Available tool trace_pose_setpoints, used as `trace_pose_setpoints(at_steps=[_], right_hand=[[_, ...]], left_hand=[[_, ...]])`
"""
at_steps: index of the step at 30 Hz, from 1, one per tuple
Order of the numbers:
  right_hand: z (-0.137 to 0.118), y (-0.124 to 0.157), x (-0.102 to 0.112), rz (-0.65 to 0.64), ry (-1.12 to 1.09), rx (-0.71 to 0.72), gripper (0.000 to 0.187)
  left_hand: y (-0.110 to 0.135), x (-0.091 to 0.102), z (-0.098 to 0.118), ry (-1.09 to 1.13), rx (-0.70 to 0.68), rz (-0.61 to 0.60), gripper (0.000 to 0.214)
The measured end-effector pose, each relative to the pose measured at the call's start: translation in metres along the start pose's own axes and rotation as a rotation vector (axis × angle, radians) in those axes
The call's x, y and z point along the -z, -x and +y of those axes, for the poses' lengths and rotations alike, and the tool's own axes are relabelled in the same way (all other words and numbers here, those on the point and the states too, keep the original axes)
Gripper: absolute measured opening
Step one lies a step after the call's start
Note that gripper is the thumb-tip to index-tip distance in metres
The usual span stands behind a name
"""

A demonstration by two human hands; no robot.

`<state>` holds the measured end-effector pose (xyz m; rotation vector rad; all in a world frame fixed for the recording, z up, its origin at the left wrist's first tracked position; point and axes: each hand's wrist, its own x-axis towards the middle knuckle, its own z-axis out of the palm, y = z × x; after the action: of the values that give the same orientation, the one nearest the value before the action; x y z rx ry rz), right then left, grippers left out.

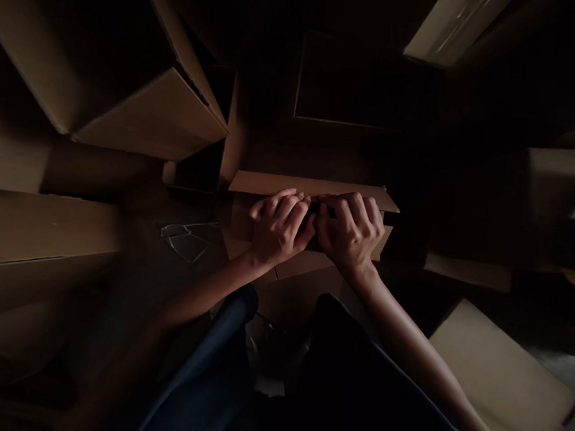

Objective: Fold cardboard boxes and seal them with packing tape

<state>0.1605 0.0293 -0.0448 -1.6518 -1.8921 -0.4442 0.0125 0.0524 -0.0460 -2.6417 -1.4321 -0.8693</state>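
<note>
A small cardboard box (305,264) stands in front of my knees with its flaps folded outward. My left hand (284,227) lies over the opening, its fingers curled at the far flap (260,182). Beside it, my right hand (352,233) bends its fingers over the same flap toward the right end. Both thumbs point inward and nearly meet at the middle. The fingertips are partly hidden, and the inside of the box is too dark to make out.
A large open carton (150,120) rises at the upper left, with another cardboard box (50,226) below it. Clear plastic or strapping (188,239) lies left of my hands. A cardboard panel (498,365) is at the lower right. My knees (239,306) flank the near side.
</note>
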Motion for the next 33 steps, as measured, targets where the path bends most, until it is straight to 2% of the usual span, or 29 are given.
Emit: trace_pose_setpoints(at_steps=[3, 14, 26, 33], right_hand=[[-0.0012, -0.0025, 0.0014, 0.021, 0.018, 0.012, 0.02], [-0.0029, -0.0024, 0.002, -0.033, 0.067, -0.018, 0.028], [0.0004, 0.0019, -0.0032, -0.024, 0.073, -0.02, 0.025], [0.0006, -0.0012, -0.0021, -0.066, -0.042, -0.047, 0.029]], left_hand=[[-0.0006, -0.0001, 0.0002, 0.008, -0.016, 0.032, 0.022], [-0.0019, -0.0007, -0.0001, 0.011, -0.031, -0.005, 0.023], [-0.0044, -0.0006, -0.0015, 0.005, -0.064, -0.002, 0.024], [-0.0059, -0.0025, -0.0025, 0.034, -0.037, -0.041, 0.029]])
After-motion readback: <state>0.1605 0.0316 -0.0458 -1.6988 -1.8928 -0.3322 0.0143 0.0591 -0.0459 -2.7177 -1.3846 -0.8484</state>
